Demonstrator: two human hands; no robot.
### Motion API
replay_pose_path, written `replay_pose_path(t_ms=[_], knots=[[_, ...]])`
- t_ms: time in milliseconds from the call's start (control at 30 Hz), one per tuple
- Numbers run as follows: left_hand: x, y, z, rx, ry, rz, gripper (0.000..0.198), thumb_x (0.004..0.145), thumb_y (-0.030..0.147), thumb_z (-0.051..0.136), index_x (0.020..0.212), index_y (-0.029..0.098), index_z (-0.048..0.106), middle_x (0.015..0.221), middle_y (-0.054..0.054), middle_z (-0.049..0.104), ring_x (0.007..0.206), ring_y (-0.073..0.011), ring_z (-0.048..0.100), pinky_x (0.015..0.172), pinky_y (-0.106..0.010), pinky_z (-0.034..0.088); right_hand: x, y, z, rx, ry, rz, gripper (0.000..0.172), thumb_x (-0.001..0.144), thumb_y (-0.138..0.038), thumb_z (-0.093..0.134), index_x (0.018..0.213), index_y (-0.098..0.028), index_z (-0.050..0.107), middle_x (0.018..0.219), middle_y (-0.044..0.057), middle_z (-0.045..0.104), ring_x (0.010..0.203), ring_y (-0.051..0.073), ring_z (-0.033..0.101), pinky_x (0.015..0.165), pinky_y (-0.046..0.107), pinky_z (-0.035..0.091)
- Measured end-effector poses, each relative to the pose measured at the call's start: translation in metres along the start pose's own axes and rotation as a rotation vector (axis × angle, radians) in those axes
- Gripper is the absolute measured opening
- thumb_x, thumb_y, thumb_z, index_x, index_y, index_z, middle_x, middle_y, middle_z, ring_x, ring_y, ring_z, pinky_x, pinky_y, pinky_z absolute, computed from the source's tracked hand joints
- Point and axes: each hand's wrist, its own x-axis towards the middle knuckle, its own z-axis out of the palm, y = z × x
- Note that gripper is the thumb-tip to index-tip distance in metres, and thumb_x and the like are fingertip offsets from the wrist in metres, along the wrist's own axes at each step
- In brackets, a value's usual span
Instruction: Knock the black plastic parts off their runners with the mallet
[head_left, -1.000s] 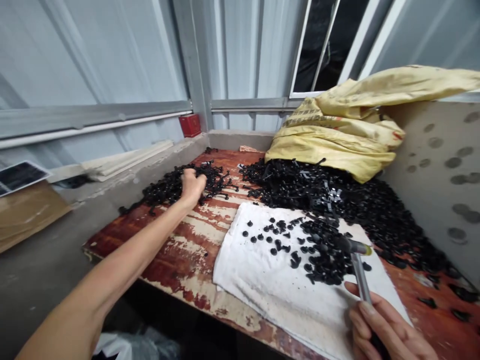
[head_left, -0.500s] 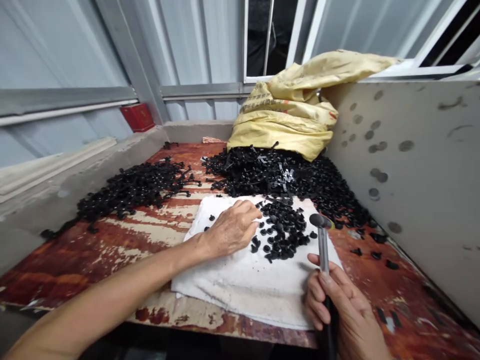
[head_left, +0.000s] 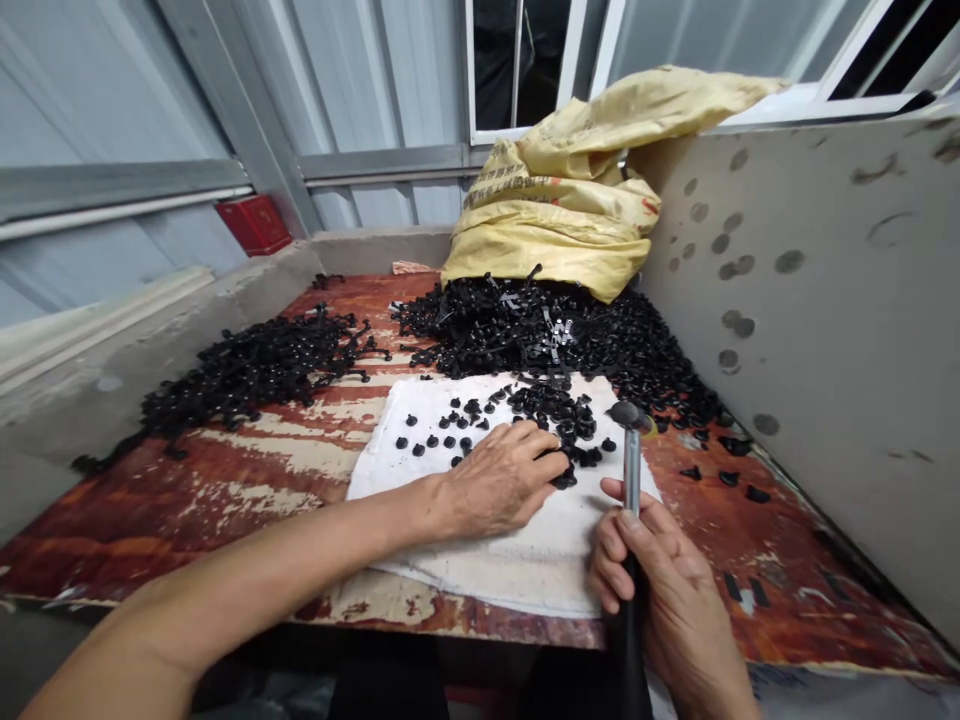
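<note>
My right hand (head_left: 664,575) grips a hammer (head_left: 631,470) by its black handle, fingers wrapped round it. The hammer stands upright, its round black head beside the pile and a yellow face on the far side. Over the white cloth (head_left: 525,560), my left hand (head_left: 506,480) lies palm down, fingers bent and slightly apart, touching small black mushroom-shaped pieces (head_left: 574,425). Its fingertips are partly hidden among them. More of these pieces (head_left: 433,441) are scattered on the cloth to the left, mostly separate from one another.
A yellow woven sack (head_left: 551,220) spills a large heap of black parts (head_left: 480,325) behind the cloth. Another heap of black strips (head_left: 255,365) lies left on the worn red-brown table (head_left: 247,510). A stained grey panel (head_left: 832,330) borders the right side. A red box (head_left: 255,225) sits back left.
My left hand has moved right and slightly down across the cloth. Several black pieces now lie spread out on the left. The hammer remains in my right hand; the whole view has shifted slightly.
</note>
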Motion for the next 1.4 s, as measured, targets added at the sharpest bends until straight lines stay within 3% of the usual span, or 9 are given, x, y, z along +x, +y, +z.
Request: replay_pose_path(t_ms=[300, 467, 600, 733, 833, 967, 1167, 1300, 1400], knots=[[-0.076, -0.009, -0.005, 0.167, 0.186, 0.062, 0.021, 0.084, 0.001, 0.047, 0.095, 0.013, 0.061, 0.104, -0.01, 0.065, 0.1, -0.0229, 0.057, 0.085, -0.038, 0.049, 0.001, 0.001, -0.002, -0.019, 0.013, -0.019, 0.04, 0.068, -0.04, 0.082, 0.099, -0.023, 0.063, 0.058, -0.007, 0.049, 0.039, 0.004, 0.04, 0.036, 0.017, 0.035], [-0.114, -0.013, -0.013, 0.115, 0.243, -0.117, 0.025, 0.085, 0.001, 0.046, 0.097, 0.016, 0.062, 0.101, -0.009, 0.066, 0.101, -0.0201, 0.058, 0.089, -0.036, 0.051, 0.0, 0.0, -0.002, -0.045, 0.022, -0.016, 0.036, 0.07, -0.037, 0.082, 0.099, -0.024, 0.065, 0.059, -0.006, 0.049, 0.04, 0.005, 0.041, 0.037, 0.018, 0.037], [-0.131, -0.017, -0.019, 0.04, 0.309, -0.306, 0.019, 0.089, 0.008, 0.048, 0.096, 0.017, 0.064, 0.095, -0.008, 0.066, 0.094, -0.0186, 0.059, 0.085, -0.035, 0.052, 0.0, 0.002, -0.004, -0.075, 0.046, -0.013, 0.035, 0.07, -0.036, 0.081, 0.099, -0.024, 0.066, 0.059, -0.005, 0.049, 0.04, 0.006, 0.041, 0.036, 0.019, 0.037], [-0.128, -0.012, -0.02, 0.072, 0.306, -0.435, 0.022, 0.092, 0.016, 0.046, 0.105, 0.015, 0.063, 0.106, -0.012, 0.065, 0.104, -0.0223, 0.056, 0.092, -0.041, 0.049, 0.001, 0.003, -0.003, -0.094, 0.053, -0.016, 0.036, 0.068, -0.037, 0.082, 0.098, -0.024, 0.067, 0.059, -0.005, 0.048, 0.04, 0.006, 0.041, 0.036, 0.019, 0.037], [-0.119, 0.001, -0.012, 0.166, 0.19, -0.452, 0.038, 0.093, 0.028, 0.048, 0.127, 0.014, 0.055, 0.132, -0.017, 0.054, 0.13, -0.033, 0.039, 0.107, -0.058, 0.034, 0.0, 0.002, -0.002, -0.098, 0.055, -0.026, 0.036, 0.069, -0.037, 0.082, 0.099, -0.023, 0.067, 0.059, -0.005, 0.048, 0.041, 0.005, 0.041, 0.036, 0.018, 0.037], [-0.111, 0.02, 0.002, 0.221, 0.076, -0.409, 0.052, 0.092, 0.037, 0.048, 0.139, 0.014, 0.045, 0.143, -0.019, 0.045, 0.14, -0.0393, 0.025, 0.11, -0.07, 0.016, 0.0, 0.0, -0.001, -0.111, 0.041, -0.022, 0.037, 0.067, -0.036, 0.082, 0.099, -0.024, 0.066, 0.06, -0.006, 0.048, 0.041, 0.005, 0.041, 0.037, 0.019, 0.036], [-0.1, 0.019, 0.0, 0.113, 0.033, -0.413, 0.056, 0.094, 0.047, 0.041, 0.14, 0.016, 0.043, 0.146, -0.02, 0.041, 0.14, -0.0408, 0.024, 0.107, -0.072, 0.022, 0.0, -0.001, -0.004, -0.099, 0.018, -0.018, 0.038, 0.069, -0.038, 0.082, 0.1, -0.024, 0.065, 0.06, -0.006, 0.048, 0.042, 0.006, 0.04, 0.038, 0.019, 0.036], [-0.087, 0.014, -0.004, 0.101, 0.021, -0.497, 0.06, 0.094, 0.05, 0.04, 0.142, 0.014, 0.043, 0.149, -0.023, 0.037, 0.142, -0.0432, 0.02, 0.106, -0.076, 0.017, 0.0, 0.001, -0.008, -0.08, -0.03, -0.007, 0.035, 0.073, -0.038, 0.079, 0.103, -0.025, 0.064, 0.062, -0.006, 0.049, 0.043, 0.006, 0.041, 0.039, 0.02, 0.038], [-0.082, 0.019, -0.003, 0.087, 0.03, -0.447, 0.054, 0.093, 0.049, 0.044, 0.138, 0.02, 0.047, 0.148, -0.019, 0.039, 0.142, -0.0418, 0.021, 0.106, -0.077, 0.015, -0.001, 0.001, -0.005, -0.077, -0.018, -0.014, 0.035, 0.074, -0.039, 0.079, 0.103, -0.025, 0.064, 0.062, -0.006, 0.048, 0.043, 0.006, 0.04, 0.039, 0.02, 0.037]])
